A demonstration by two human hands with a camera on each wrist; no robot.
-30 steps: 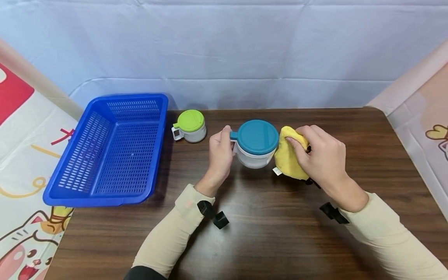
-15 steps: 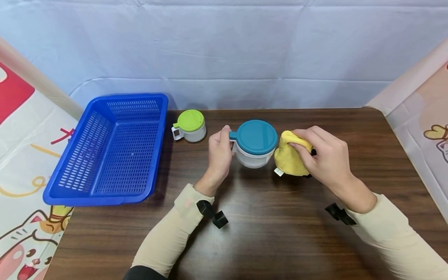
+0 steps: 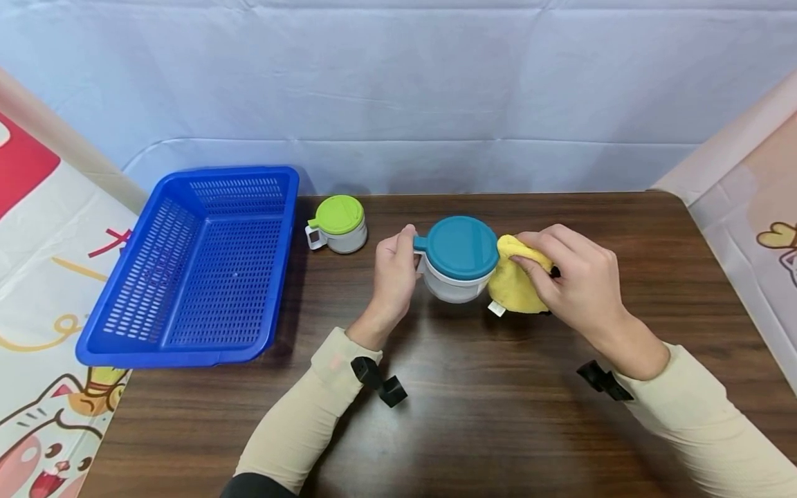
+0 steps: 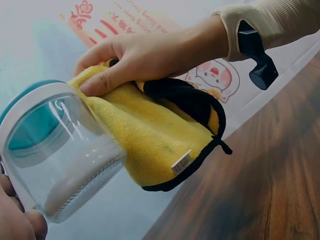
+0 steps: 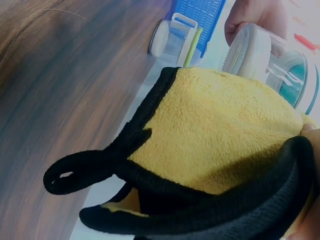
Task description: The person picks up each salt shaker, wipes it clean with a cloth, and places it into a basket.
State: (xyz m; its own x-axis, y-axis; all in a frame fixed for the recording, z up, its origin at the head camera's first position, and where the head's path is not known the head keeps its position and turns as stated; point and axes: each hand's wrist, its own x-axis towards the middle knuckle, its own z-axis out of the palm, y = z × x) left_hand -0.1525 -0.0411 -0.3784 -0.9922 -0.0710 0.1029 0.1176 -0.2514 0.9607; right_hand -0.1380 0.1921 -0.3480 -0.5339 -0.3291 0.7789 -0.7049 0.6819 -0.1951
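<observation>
My left hand [image 3: 395, 280] grips the handle of a clear jar [image 3: 454, 287] with a teal lid [image 3: 462, 247]. In the left wrist view the jar [image 4: 75, 150] is see-through, with whitish contents or a pale base at its bottom. My right hand [image 3: 575, 273] pinches a yellow cloth [image 3: 513, 283] with black edging, thumb on the near side. The cloth's top fold lies right at the jar's right side, by the lid's rim. A small white tag [image 3: 497, 308] hangs from its lower edge. In the right wrist view the cloth [image 5: 215, 125] shows a black hanging loop.
A smaller jar [image 3: 347, 241] with a lime-green lid [image 3: 339, 214] stands at the back of the wooden table [image 3: 461, 415], left of my left hand. Farther left sits a blue plastic basket [image 3: 283, 277] with slotted walls. A pale backdrop [image 3: 398, 104] rises behind the table.
Over the last second the right hand and cloth dip slightly, moving a little off the jar and back against it. The jar shifts slightly right and nearer me in the last half second.
</observation>
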